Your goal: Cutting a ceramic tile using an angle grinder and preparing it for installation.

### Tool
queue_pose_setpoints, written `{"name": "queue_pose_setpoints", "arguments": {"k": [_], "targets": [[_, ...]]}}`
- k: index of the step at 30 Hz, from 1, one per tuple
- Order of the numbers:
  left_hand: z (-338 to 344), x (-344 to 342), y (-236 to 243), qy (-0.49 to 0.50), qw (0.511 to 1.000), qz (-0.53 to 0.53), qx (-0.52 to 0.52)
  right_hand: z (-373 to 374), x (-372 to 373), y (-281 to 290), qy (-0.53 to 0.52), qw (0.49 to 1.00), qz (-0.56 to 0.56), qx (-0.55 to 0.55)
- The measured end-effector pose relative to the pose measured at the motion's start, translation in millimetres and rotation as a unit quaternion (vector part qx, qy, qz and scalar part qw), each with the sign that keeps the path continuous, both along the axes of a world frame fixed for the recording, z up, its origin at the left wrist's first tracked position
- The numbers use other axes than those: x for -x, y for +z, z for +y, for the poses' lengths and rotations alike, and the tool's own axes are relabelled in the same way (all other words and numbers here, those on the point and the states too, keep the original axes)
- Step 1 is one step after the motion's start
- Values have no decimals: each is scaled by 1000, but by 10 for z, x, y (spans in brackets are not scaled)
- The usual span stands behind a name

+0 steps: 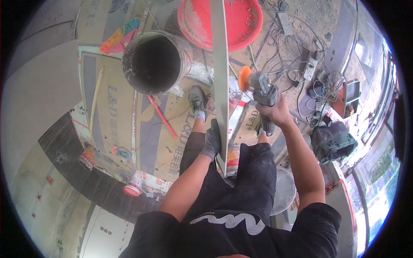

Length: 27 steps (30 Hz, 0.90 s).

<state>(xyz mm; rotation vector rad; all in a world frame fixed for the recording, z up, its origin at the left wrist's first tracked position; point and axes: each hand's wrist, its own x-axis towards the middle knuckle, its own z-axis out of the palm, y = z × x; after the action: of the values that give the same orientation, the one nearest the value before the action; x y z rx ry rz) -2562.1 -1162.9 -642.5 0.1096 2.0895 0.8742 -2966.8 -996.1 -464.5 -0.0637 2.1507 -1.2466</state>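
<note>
In my gloved left hand (211,141) I hold a long, narrow, pale strip (220,73), which looks like a cut piece of tile. Its near end comes down between my thighs, and the far end runs past the top edge of the picture. My right hand (276,113) is wrapped round the body of an angle grinder (263,88) with an orange disc (245,78). The disc is to the right of the strip, with a gap between them in this view. Whether the disc is spinning cannot be told.
A large dirty bucket (183,56) stands ahead on the left, beside a red round tub (193,21) partly behind the strip. Cables and a power strip (309,69) lie tangled at the right, near an open tool case (347,101) and a dark bag (333,142). A red bar (162,117) lies on the covered floor.
</note>
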Motion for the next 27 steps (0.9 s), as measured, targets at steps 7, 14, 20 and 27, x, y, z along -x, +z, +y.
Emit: {"name": "queue_pose_setpoints", "arguments": {"k": [7, 14, 20, 27], "targets": [[-239, 95, 196, 397, 818, -287, -302, -33, 428, -192, 9, 1000, 27, -12], [-140, 1014, 1132, 551, 525, -496, -417, 11, 728, -509, -153, 988, -24, 15], [-204, 972, 1195, 576, 573, -422, -402, 397, -296, -495, -200, 975, -47, 81], [-319, 1115, 1235, 250, 965, -41, 67, 459, -1067, -242, -173, 968, -175, 43]]}}
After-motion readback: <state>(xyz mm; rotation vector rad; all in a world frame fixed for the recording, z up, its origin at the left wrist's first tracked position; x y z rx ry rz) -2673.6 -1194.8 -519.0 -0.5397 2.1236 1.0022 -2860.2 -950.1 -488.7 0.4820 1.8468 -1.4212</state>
